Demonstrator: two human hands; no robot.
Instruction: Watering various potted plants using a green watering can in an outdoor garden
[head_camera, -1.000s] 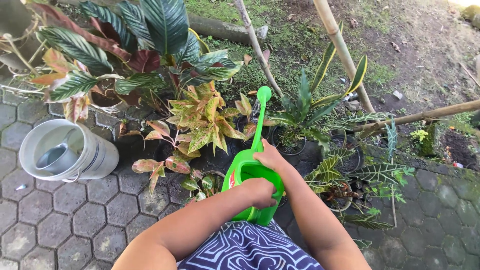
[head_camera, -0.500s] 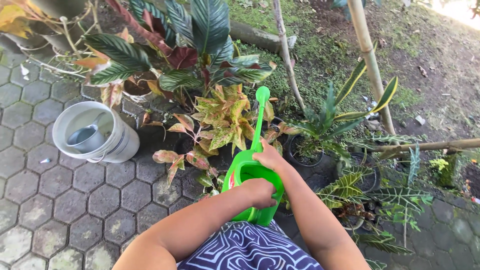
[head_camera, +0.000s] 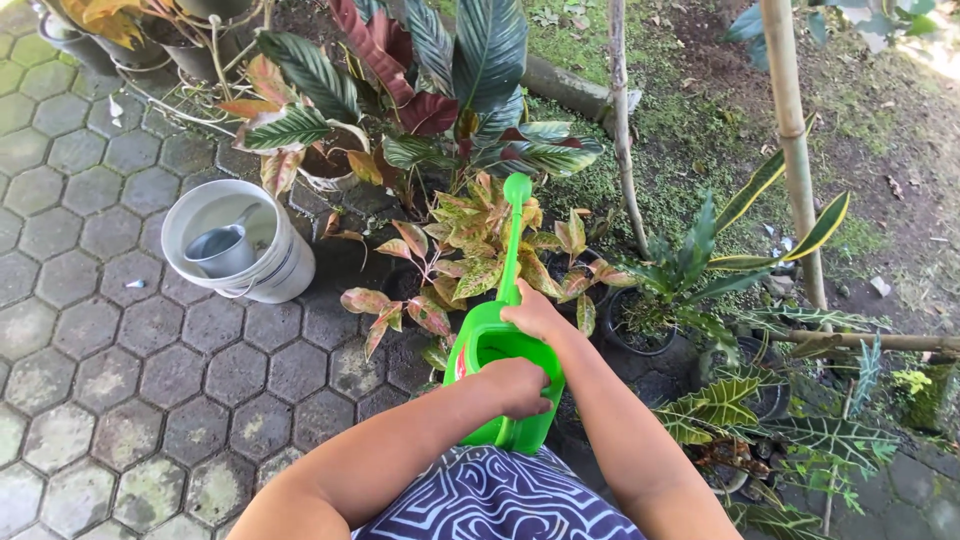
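The bucket (head_camera: 240, 252) has slid right in your view while your left hand (head_camera: 518, 385) stays closed on the handle and your right hand (head_camera: 537, 313) steadies the spout base of the green watering can (head_camera: 500, 355), rigid plastic, probably water-heavy, held over the pink-leaved plant (head_camera: 470, 255).

Grey hexagonal paving (head_camera: 120, 390) covers the ground below and left of the fingers, its blocks mottled and damp-dark nearer the plants. On it, up and left of the fingers, stands a white bucket (head_camera: 285, 268) with a grey scoop (head_camera: 222, 249) inside. A small white scrap (head_camera: 134, 284) lies further left. Black plant pots (head_camera: 632, 322) sit just right of the fingers, where paving meets mossy soil (head_camera: 880, 110).
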